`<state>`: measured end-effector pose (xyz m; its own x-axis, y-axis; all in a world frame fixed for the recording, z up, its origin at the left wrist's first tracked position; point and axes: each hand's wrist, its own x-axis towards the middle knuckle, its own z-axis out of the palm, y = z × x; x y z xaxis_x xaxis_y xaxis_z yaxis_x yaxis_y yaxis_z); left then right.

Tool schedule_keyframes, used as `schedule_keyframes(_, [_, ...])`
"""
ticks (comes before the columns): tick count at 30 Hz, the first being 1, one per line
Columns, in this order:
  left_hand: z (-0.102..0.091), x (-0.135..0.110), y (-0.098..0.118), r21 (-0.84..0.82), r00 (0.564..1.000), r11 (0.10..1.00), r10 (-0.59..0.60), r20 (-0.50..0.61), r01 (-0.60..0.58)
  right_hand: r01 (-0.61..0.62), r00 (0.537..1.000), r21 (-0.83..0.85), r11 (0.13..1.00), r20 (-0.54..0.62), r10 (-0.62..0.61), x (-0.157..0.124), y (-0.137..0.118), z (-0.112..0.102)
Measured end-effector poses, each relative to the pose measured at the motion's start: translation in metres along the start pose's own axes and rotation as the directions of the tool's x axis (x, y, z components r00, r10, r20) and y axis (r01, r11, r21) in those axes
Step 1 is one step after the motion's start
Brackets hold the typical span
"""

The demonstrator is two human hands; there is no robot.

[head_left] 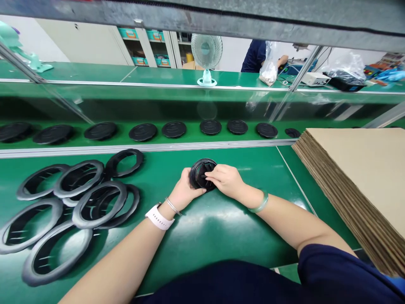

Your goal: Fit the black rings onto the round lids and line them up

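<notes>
A round black plastic disc (199, 172) is held tilted just above the green bench (202, 228), in the middle of the view. My left hand (183, 192) grips its lower left edge from behind. My right hand (225, 179) lies over its front right side with fingers curled onto the face. A pile of several black rings (76, 202) lies to the left of my hands, overlapping one another.
A row of several black discs (174, 129) sits on the green conveyor belt behind the bench. A stack of cardboard sheets (363, 177) fills the right side. A small fan (206, 55) stands on the far shelf. Another person (255, 55) stands beyond it.
</notes>
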<state>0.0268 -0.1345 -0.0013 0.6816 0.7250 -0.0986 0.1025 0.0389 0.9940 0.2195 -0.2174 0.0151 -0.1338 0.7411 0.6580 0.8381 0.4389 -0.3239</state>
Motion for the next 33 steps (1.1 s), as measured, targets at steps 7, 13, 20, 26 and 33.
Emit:
schedule_keyframes(7, [0.0003,-0.0014,-0.0013,0.131,0.999,0.991,0.035,-0.009,-0.034,0.116,0.992,-0.077,0.990,0.048,-0.113,-0.0008,-0.0032,-0.0025])
schedule_keyframes(13, [0.0019,-0.0022,0.0016,0.112,0.999,0.994,0.023,-0.026,-0.020,0.113,0.992,-0.098,0.989,0.071,-0.107,0.0001,-0.0031,-0.0024])
schedule_keyframes(20, [0.0018,-0.0023,0.0029,0.113,1.000,0.993,0.017,0.000,-0.017,0.148,0.987,-0.093,0.985,0.069,-0.142,0.0018,0.0015,-0.0018])
schedule_keyframes(26, [0.0031,-0.0025,0.0053,0.107,1.000,0.994,0.010,0.028,-0.013,0.131,0.988,-0.087,0.988,0.090,-0.124,0.0026,0.0042,-0.0023])
schedule_keyframes(33, [0.0039,-0.0029,0.0052,0.105,0.999,0.994,0.019,0.039,-0.023,0.095,0.991,-0.087,0.992,0.107,-0.085,0.0044,0.0036,-0.0044])
